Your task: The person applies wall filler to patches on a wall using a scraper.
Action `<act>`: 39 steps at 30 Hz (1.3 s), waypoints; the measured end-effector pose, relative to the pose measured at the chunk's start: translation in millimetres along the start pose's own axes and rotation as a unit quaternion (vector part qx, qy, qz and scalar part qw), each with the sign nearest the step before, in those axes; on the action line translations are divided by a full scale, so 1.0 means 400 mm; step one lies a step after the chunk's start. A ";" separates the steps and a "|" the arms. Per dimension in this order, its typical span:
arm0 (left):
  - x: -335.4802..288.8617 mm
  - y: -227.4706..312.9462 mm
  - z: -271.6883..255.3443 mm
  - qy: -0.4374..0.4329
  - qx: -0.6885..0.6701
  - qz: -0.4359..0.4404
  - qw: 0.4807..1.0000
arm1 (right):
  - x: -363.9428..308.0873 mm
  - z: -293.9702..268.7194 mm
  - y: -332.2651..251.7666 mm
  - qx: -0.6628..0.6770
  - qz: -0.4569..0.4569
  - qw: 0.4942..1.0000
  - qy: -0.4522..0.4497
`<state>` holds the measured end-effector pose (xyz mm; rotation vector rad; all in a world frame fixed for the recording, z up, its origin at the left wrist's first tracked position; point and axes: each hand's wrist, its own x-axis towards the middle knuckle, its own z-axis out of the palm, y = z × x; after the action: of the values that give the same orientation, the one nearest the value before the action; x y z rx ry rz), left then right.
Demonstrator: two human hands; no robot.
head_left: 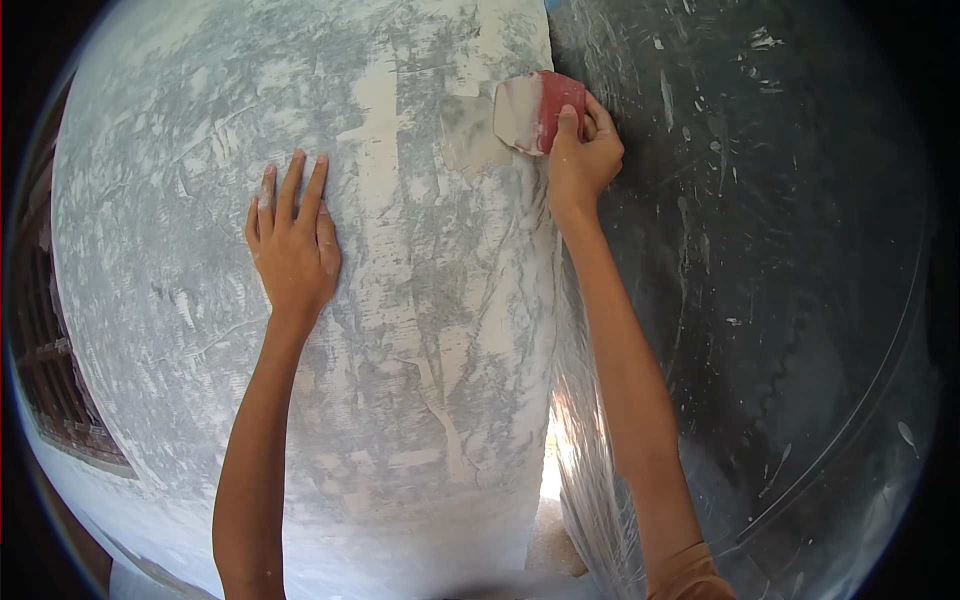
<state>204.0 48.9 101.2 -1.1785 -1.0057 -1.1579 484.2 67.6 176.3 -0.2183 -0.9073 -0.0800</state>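
My right hand [588, 160] grips a red putty spreader [562, 105] near the top of a grey-and-white panel, by its right edge. The spreader's left half is coated with pale filler, and its blade side faces a damp-looking patch of filler [470, 138] on the surface. My thumb lies on the spreader's front; the other fingers are mostly hidden behind it. Farther left, my left hand [293, 250] rests flat on the panel [180, 250] with fingers outstretched, holding nothing. White filler is smeared unevenly over the panel in streaks and ridges.
Dark plastic sheeting [790, 330] spattered with white drops hangs along the right side. Crumpled clear plastic [590, 470] runs beside the panel's lower right edge, next to a bright gap [550, 460]. Brown slatted woodwork [62, 370] shows at the far left.
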 end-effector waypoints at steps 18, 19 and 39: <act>0.002 0.005 -0.004 0.001 -0.001 0.000 1.000 | -0.051 -0.013 0.031 0.032 0.004 0.987 -0.154; 0.001 0.001 -0.004 0.001 0.000 -0.001 1.000 | -0.047 -0.022 0.042 0.034 -0.005 0.994 -0.107; 0.000 -0.002 -0.002 0.013 -0.014 -0.001 1.000 | -0.078 -0.037 0.018 0.054 0.029 0.988 -0.141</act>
<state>203.3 48.3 101.1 -1.1819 -0.9741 -1.1902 477.4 70.5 141.7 -0.1567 -1.1834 0.0567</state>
